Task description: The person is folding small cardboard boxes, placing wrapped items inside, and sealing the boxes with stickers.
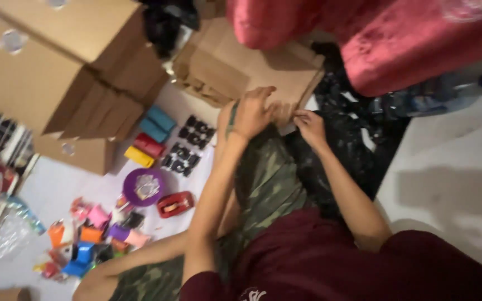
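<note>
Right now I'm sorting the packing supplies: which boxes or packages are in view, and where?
Large cardboard box: upper left, brown, flaps open.
Flat cardboard pieces: top centre, brown stack; both hands, left hand and right hand, touch its near edge.
Small colourful packets: lower left floor.

cardboard stack (235, 67) before hands, tape dispenser (175, 204) left

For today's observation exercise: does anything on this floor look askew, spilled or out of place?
Yes: small colourful items lie scattered loosely on the floor, not stacked. Both hands, left and right, rest on the flat cardboard.
</note>
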